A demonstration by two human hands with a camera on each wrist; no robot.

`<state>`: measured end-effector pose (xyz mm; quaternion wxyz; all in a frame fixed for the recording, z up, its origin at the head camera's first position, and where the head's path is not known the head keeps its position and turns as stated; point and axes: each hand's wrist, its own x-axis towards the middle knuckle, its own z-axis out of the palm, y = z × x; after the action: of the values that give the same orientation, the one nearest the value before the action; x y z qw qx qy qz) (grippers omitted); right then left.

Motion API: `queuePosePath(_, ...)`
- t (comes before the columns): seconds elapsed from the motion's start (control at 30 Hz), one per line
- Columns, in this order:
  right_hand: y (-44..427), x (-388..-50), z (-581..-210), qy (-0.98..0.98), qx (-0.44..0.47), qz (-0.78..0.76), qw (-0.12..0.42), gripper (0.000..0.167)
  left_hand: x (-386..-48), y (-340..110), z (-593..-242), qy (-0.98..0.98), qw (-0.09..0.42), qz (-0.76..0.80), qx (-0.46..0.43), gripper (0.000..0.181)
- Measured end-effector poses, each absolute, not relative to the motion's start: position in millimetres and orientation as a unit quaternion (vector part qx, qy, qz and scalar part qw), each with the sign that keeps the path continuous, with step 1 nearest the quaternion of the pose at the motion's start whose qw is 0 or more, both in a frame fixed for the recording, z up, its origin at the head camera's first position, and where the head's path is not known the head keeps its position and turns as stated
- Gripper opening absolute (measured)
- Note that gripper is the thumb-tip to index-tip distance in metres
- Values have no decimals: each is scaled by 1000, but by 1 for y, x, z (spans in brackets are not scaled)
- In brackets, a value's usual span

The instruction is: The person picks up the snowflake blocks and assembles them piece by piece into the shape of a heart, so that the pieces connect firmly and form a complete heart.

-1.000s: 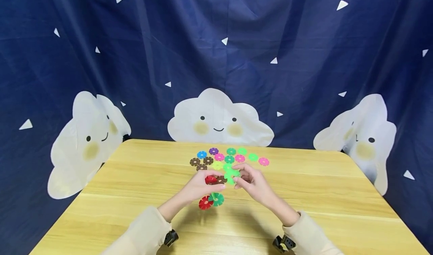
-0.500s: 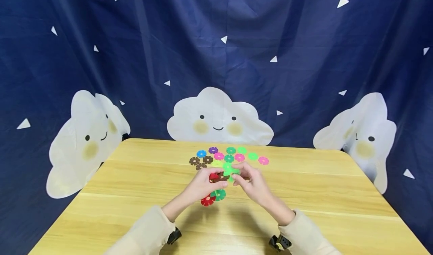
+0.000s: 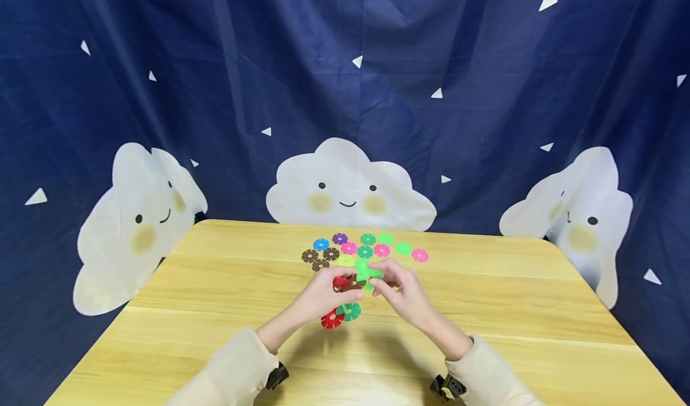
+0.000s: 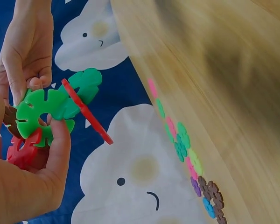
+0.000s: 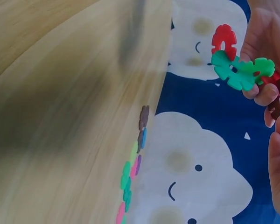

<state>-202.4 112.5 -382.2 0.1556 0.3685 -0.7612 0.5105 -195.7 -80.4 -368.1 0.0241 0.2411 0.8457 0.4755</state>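
Note:
My left hand (image 3: 318, 295) grips a cluster of joined, notched plastic discs above the table. The cluster has a red disc (image 3: 332, 318) and a dark green disc (image 3: 350, 311) hanging below the hand, and a brown disc (image 3: 356, 282) at its fingers. Facing it, my right hand (image 3: 401, 286) pinches a light green disc (image 3: 363, 268) between thumb and fingers, right beside the brown one. Whether those two are slotted together I cannot tell. In the right wrist view, the dark green disc (image 5: 233, 72) joins the upright red disc (image 5: 224, 39); my right fingers are partly cut off.
Loose discs lie behind the hands on the wooden table (image 3: 485, 310): brown (image 3: 309, 255), blue (image 3: 321, 244), purple (image 3: 340, 238), pink (image 3: 420, 255), green (image 3: 368, 239) and yellow. A dark blue curtain (image 3: 345, 88) with cloud shapes hangs beyond the table's far edge.
My left hand has moved slightly right with the disc cluster, closing towards the light green disc in my right hand. Over the last half second both hands have stayed almost still.

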Motion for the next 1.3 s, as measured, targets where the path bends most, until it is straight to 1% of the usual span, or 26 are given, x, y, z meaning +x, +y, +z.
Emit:
queuePosePath(0.13,113,-202,-383,-754,381,510,164,23,-196,-79,-369,851,18,468,240,46)
queuePosePath(0.23,114,-201,-383,-754,379,512,161,23,-195,-80,-369,853,20,462,242,48)
queuePosePath(0.33,115,-201,-384,-758,371,515,152,23,-194,-81,-367,851,31,463,246,52)
queuePosePath(0.47,116,-201,-384,-762,366,514,146,23,-193,-83,-366,848,50,469,243,52)
queuePosePath(0.67,116,-199,-383,-769,355,515,134,23,-194,-85,-366,844,57,472,247,51)
queuePosePath(0.83,115,-199,-381,-768,355,517,132,24,-196,-85,-369,830,73,499,237,45)
queuePosePath(0.9,115,-199,-380,-766,355,518,134,25,-197,-85,-369,815,89,525,229,39)
queuePosePath(0.97,114,-199,-380,-766,355,519,135,26,-197,-85,-368,797,106,552,220,37)
queuePosePath(1.13,114,-200,-381,-766,356,518,133,26,-197,-86,-368,776,129,583,204,43)
queuePosePath(1.3,115,-199,-380,-767,353,521,127,25,-196,-86,-367,779,134,580,195,53)
